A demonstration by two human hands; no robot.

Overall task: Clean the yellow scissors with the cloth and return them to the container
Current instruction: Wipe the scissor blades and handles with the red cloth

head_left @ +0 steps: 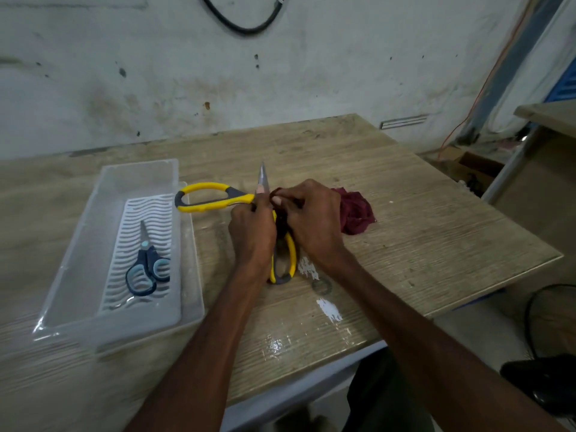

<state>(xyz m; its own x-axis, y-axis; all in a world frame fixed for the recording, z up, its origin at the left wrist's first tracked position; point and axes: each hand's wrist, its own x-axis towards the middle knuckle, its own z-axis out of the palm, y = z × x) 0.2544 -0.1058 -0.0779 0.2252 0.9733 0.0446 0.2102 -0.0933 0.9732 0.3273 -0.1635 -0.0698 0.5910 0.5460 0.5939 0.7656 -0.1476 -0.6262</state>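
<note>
At the far left, a clear plastic container [74, 260] sits on a worn wood-grain surface [405, 229]. Inside it lies a white ribbed insert [149, 210], and on that insert rest small blue scissors [146, 269], closed, blades pointing away from the viewer.

Just right of the container, the yellow scissors [212, 199] are held above the surface, spread wide open. One yellow-and-grey handle loop reaches left over the container's right rim. The other loop points back towards the viewer, low between the two wrists. One grey blade points up and away.

The left hand [252, 232] grasps the yellow scissors at the pivot, its fingers [261, 201] curled round the metal. Touching it on the right, the right hand [314, 226] has its fingers [290, 198] bent and pinching a dark red cloth [355, 213] against the scissors. The rest of the cloth lies bunched on the surface beside that hand.

Behind is a stained pale wall with a black cable [243, 26] looping down.
</note>
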